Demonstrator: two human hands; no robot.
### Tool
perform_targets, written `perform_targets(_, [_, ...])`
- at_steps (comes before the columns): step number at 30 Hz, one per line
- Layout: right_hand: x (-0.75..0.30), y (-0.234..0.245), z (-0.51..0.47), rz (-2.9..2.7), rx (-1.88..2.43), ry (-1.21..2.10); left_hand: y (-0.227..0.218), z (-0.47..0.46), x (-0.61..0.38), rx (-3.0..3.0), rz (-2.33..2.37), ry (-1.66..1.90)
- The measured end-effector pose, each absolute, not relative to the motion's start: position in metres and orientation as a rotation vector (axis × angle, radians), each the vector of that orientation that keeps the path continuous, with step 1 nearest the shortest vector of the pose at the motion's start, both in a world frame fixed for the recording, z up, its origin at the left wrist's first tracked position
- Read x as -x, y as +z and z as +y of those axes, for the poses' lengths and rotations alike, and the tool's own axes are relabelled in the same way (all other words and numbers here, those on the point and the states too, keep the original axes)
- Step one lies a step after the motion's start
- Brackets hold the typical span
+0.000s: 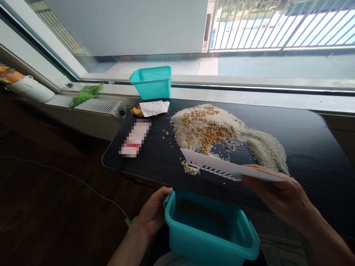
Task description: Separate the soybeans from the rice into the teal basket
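Observation:
My right hand (pixel 285 190) is closed on a flat white slotted scraper (pixel 219 165), thumb below and fingers on top. Its slotted edge hangs over the table's near side, by a heap of white rice (pixel 222 114) mixed with yellow soybeans (pixel 213 133). A small clump of rice and beans (pixel 190 169) lies at the scraper's left end. With my left hand (pixel 155 208) I grip the left end of a teal plastic bin (pixel 213 238), held below the table edge. Beans are dimly visible on the bin's shaded floor.
Beyond the table (pixel 310 147), a second teal bin (pixel 152 83) stands by the window. White paper (pixel 154 108) and a blurred pink packet (pixel 135 138) lie at the table's left. A green cloth (pixel 87 94) rests on the radiator (pixel 97 107). A white cord (pixel 83 183) crosses the floor.

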State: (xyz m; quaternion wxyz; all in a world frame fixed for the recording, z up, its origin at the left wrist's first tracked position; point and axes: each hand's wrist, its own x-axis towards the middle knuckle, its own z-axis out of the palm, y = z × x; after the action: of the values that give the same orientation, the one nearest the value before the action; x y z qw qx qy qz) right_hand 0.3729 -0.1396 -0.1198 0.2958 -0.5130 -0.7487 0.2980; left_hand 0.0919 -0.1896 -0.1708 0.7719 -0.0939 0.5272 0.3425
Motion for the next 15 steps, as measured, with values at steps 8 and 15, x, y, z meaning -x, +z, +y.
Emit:
perform_targets(8, [-0.377,-0.118,-0.148,-1.930,1.442,0.896,-0.171,-0.190,-0.092,0.231,1.146,0.763])
perform_targets(15, [-0.372,-0.131,-0.140,-1.874,1.471,0.877,-0.169,-0.191,-0.092,0.231,1.139,0.791])
